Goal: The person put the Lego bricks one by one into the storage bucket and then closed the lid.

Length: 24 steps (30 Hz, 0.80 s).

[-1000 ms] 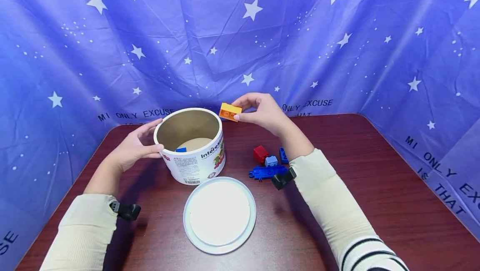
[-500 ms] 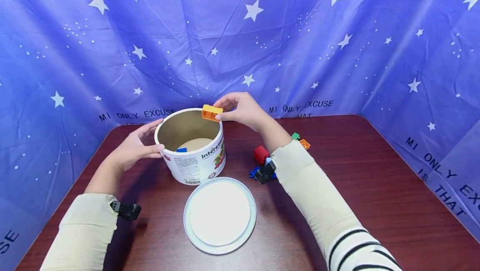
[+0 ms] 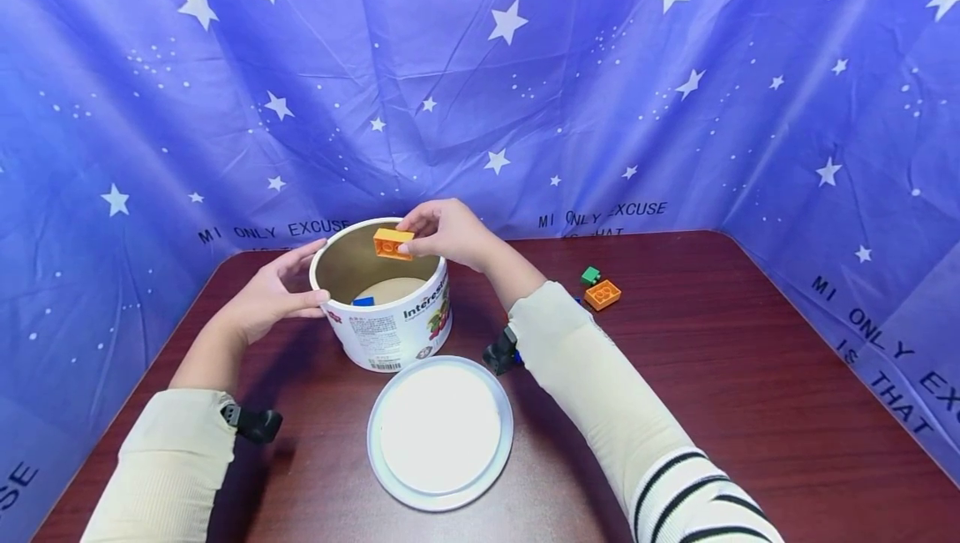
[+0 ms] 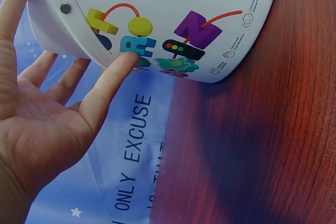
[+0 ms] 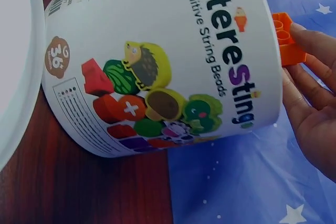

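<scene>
In the head view my right hand pinches an orange toy brick between thumb and fingers, over the open mouth of a white bucket. The brick's hollow underside with round tubes faces the camera. In the right wrist view, part of the brick shows past the bucket's rim. My left hand touches the bucket's left side, thumb and forefinger spread along the rim, palm off the wall in the left wrist view. A blue brick shows inside the bucket; much of the bottom is hidden.
A round white lid lies in front of the bucket on the dark red table. Right of it, beyond my sleeve, are a green brick and another orange brick. My right forearm covers other pieces. A starry blue curtain hangs behind.
My right hand has carried the orange brick leftward, from right of the bucket to over its mouth, and slightly down. The right forearm now hides the red and blue pieces. My left hand stays put.
</scene>
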Each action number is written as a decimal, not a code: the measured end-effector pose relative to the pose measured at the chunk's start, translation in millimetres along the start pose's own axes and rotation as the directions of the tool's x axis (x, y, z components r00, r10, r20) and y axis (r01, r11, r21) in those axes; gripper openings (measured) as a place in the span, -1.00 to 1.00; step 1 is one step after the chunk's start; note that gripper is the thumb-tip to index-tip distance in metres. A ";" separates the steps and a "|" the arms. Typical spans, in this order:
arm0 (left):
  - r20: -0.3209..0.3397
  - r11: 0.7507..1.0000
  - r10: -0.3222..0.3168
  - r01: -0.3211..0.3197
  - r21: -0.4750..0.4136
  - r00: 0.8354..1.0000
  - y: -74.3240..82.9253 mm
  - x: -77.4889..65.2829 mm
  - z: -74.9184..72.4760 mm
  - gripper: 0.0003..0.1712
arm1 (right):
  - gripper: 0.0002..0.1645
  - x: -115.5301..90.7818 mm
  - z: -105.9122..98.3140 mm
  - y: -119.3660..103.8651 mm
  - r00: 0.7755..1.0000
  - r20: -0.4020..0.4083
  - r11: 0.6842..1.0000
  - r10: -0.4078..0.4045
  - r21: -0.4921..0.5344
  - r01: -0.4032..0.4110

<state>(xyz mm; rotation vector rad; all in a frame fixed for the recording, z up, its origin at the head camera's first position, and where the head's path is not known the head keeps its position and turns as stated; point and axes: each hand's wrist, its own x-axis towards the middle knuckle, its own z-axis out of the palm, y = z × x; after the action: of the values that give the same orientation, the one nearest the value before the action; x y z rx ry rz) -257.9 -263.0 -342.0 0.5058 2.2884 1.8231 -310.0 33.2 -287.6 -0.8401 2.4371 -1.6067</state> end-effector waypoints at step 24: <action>0.000 1.000 0.006 -0.006 -0.003 1.000 -2.4 1.5 -0.9 0.00 | -0.63 -29.1 -20.4 8.7 0.990 -0.127 0.997 -0.056 0.049 0.063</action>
<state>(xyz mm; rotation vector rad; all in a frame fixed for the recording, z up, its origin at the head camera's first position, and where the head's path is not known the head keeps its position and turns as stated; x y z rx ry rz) -259.9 -263.7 -344.0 0.5129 2.2869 1.8288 -296.6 66.8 -292.4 -0.8352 2.4618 -1.7892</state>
